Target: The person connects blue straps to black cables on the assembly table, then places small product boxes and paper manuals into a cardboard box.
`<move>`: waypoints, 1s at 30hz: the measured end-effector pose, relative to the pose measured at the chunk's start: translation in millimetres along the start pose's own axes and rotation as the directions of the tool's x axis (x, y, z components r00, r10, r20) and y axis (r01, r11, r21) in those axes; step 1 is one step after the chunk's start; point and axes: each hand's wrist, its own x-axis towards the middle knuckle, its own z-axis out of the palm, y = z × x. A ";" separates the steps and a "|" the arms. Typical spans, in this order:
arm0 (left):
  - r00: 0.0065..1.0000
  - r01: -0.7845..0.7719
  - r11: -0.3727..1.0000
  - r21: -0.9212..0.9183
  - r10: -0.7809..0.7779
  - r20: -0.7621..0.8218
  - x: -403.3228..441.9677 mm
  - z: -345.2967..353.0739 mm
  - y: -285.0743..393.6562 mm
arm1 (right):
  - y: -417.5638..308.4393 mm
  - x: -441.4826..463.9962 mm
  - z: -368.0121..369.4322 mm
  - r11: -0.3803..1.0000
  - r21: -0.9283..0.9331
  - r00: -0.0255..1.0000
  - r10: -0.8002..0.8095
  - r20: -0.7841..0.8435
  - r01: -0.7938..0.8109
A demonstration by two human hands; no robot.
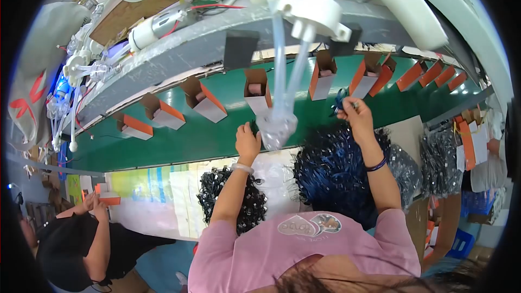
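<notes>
My right hand (355,114) is raised above a large heap of dark blue and black strips (342,163), its fingers closed on a small dark blue looped piece (339,101). Near the green belt's front edge, my left hand (248,142) has curled fingers beside a small dark item, mostly hidden behind it. Below my left forearm lies a smaller pile of black glossy pieces (220,187). Open orange and white boxes stand in a row on the green belt (179,146); one box (257,92) is just beyond my left hand.
Clear tubes (279,65) hang from a grey shelf (201,46) loaded with white parts and motors. At the left, a co-worker in black (81,244) handles an orange and white box (109,197). Clear bags of dark pieces (438,163) are piled at the right.
</notes>
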 end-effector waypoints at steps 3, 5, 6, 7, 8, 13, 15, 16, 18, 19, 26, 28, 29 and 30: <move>0.995 0.052 0.975 0.216 -0.069 0.073 19.6 12.1 -10.2 | -16.4 37.0 5.9 0.968 -0.197 0.984 -0.169 -0.059 0.155; 0.991 0.038 0.964 0.263 -0.071 0.115 25.5 24.5 -24.6 | -26.7 57.6 14.5 0.883 -0.339 0.934 -0.355 -0.033 0.324; 0.995 0.005 0.969 0.246 -0.029 0.092 24.9 25.0 -28.0 | -12.1 81.3 9.3 0.818 -0.309 0.862 -0.506 0.015 0.486; 0.990 0.010 0.973 0.232 -0.043 0.136 24.1 19.9 -26.7 | -19.0 91.6 14.8 0.576 -0.537 0.719 -0.690 0.085 0.617; 0.982 0.016 0.976 0.219 -0.057 0.179 21.8 13.9 -25.2 | -24.0 98.9 22.5 0.264 -0.705 0.549 -0.809 0.209 0.658; 0.963 0.030 0.994 -0.104 -0.001 0.271 -9.4 -17.8 -13.2 | -6.5 137.9 35.5 0.036 -0.862 0.536 -0.796 0.281 0.505; 0.956 0.060 0.972 -0.227 0.009 0.292 -28.6 -26.1 -7.0 | 0.5 140.6 38.1 0.008 -0.832 0.722 -0.502 0.477 0.555; 0.952 0.053 0.966 -0.253 0.028 0.304 -38.4 -35.0 1.0 | 4.6 138.2 40.8 0.011 -0.820 0.761 -0.378 0.526 0.572; 0.925 0.105 0.950 -0.294 0.014 0.379 -55.5 -53.2 19.0 | 16.0 132.2 45.3 -0.080 -0.831 0.723 -0.451 0.523 0.550; 0.921 0.122 0.932 -0.342 0.022 0.390 -64.4 -53.2 20.2 | 29.4 138.6 39.5 -0.080 -0.840 0.737 -0.441 0.512 0.536; 0.904 0.164 0.857 -0.488 0.067 0.422 -111.8 -45.6 31.3 | 29.8 132.4 52.0 -0.343 -0.798 0.801 -0.175 0.573 0.496; 0.886 0.195 0.823 -0.534 0.085 0.455 -111.4 -62.8 55.4 | 20.3 132.2 61.4 -0.379 -0.806 0.867 -0.018 0.498 0.455; 0.874 0.173 0.839 -0.516 0.111 0.474 -111.0 -63.0 56.5 | 14.6 128.6 61.7 -0.386 -0.777 0.834 -0.033 0.551 0.498; 0.861 0.182 0.823 -0.538 0.131 0.492 -111.9 -67.9 63.1 | 19.7 125.2 58.6 -0.371 -0.777 0.776 -0.193 0.601 0.509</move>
